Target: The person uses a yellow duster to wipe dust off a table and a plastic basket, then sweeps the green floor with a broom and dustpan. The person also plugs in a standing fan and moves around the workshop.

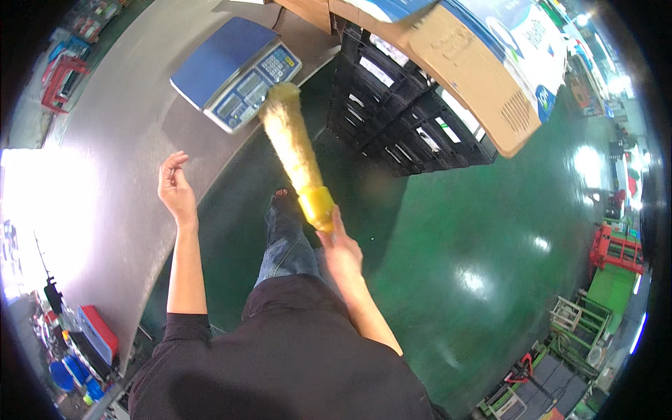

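Observation:
In my right hand (341,253) is a long, rounded, pale-yellow mottled thing (290,140) with a bright yellow band at its near end. Motion smears it, and I cannot make out its exact kind. Its far tip overlaps the right front corner of a blue-topped digital scale (234,70) in my view; whether they touch I cannot tell. My left hand (176,185) hovers over the grey table, nearer to me than the scale, with loosely bent fingers and nothing in them.
The curved-looking grey table (119,98) spreads along the left. Stacked black plastic crates (392,105) stand ahead, with an opened cardboard box (469,70) above them. Green floor (476,231) lies to the right. A red tray (98,332) sits at the lower left.

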Available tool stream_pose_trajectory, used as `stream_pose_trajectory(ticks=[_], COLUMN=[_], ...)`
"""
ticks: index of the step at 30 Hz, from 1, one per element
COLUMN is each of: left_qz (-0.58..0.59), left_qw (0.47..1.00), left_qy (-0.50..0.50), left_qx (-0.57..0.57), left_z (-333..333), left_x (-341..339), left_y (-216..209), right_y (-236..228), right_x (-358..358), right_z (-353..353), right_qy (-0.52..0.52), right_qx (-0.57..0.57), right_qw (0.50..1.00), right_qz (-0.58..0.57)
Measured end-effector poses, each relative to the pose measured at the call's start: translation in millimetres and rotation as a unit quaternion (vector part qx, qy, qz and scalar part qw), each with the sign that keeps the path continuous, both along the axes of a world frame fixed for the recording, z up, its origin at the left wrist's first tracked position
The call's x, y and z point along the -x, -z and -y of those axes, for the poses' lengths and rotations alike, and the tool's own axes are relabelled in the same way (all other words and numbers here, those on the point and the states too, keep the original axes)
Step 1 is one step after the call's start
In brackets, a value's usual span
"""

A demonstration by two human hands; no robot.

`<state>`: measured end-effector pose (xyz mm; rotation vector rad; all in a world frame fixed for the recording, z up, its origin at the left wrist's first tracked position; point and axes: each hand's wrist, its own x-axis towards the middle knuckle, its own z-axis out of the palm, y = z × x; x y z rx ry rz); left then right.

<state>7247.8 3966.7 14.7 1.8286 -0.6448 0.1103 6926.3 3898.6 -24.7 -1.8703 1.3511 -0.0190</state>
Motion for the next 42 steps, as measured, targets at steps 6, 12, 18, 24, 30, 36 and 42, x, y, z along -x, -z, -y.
stream_pose_trajectory(ticks=[6, 12, 18, 24, 30, 36, 42], left_qz=[-0.034, -0.017, -0.038, -0.008, -0.286, -0.619, -0.494], left_qw=[0.997, 0.997, 0.994, 0.893, 0.686, 0.645, 0.859], left_qy=[-0.07, -0.07, 0.07, 0.448, 0.666, 0.408, 0.098], left_qx=[0.01, 0.035, 0.077, 0.031, -0.057, -0.185, -0.094], left_z=[-47.2, -17.9, 101.3, 264.9, 430.9, 692.1, 913.8], left_x=[88.8, 144.4, 246.6, 467.8, 728.7, 965.3, 1207.4], left_y=[-9.1, -17.2, -11.6, 0.0, 19.3, 175.3, 261.2], right_y=[22.1, 23.0, 47.6, 102.9, 94.6, 41.9, 23.2], right_x=[6.3, 50.8, 121.6, 336.9, 659.8, 878.4, 1007.1], right_z=[-20.6, -1.7, 65.5, 207.3, 327.3, 404.9, 557.6], right_qy=[-0.128, -0.227, -0.344, -0.267, 0.163, 0.695, 0.446], right_qx=[-0.026, 0.038, 0.009, 0.115, 0.046, 0.055, 0.18], right_qw=[0.991, 0.969, 0.937, 0.954, 0.964, 0.683, 0.828], right_qz=[-0.022, 0.087, 0.062, -0.07, -0.205, 0.218, 0.288])
